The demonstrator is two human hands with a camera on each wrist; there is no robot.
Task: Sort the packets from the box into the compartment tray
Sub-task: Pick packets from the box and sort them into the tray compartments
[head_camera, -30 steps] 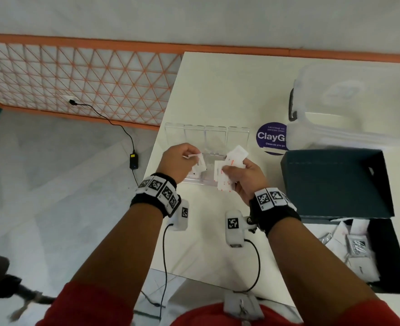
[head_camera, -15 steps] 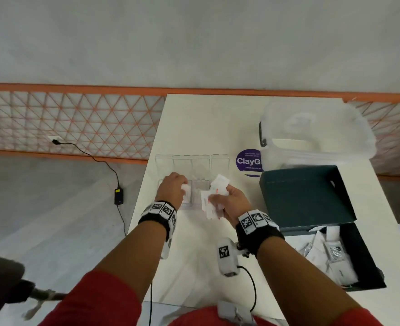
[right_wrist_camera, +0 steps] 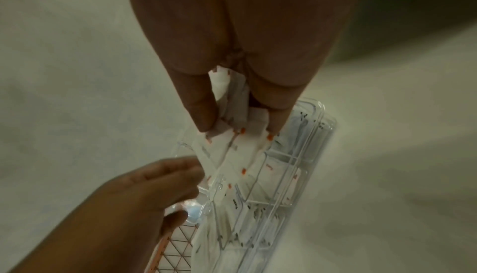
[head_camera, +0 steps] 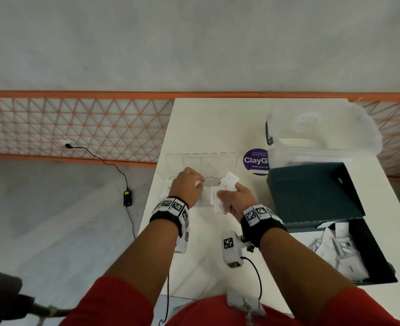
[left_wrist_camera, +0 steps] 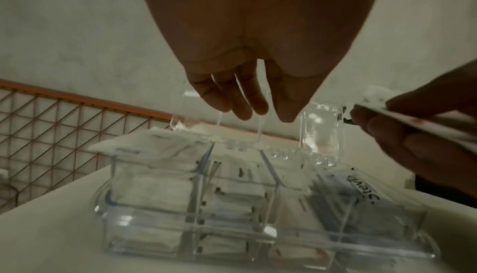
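Note:
The clear compartment tray (head_camera: 205,203) lies on the white table (head_camera: 206,262), its lid standing open behind it. Its compartments (left_wrist_camera: 232,206) hold white packets. My left hand (head_camera: 188,184) hovers just above the tray, its fingers (left_wrist_camera: 247,102) pointing down and holding nothing. To its right, my right hand (head_camera: 232,198) pinches a fan of several white packets (right_wrist_camera: 232,155) with orange marks over the tray's right end. The dark box (head_camera: 373,252) at the right holds more packets (head_camera: 340,252).
The box's dark lid (head_camera: 312,191) stands open right of the tray. Behind it sits a clear plastic tub (head_camera: 319,137) and a purple round sticker (head_camera: 255,161). The table's left edge runs close to the tray. A cable and adapter (head_camera: 127,196) lie on the floor.
One second ago my left hand pinched a packet; it went down to the tray and is now empty. My right hand kept its packets. The head view tilted up.

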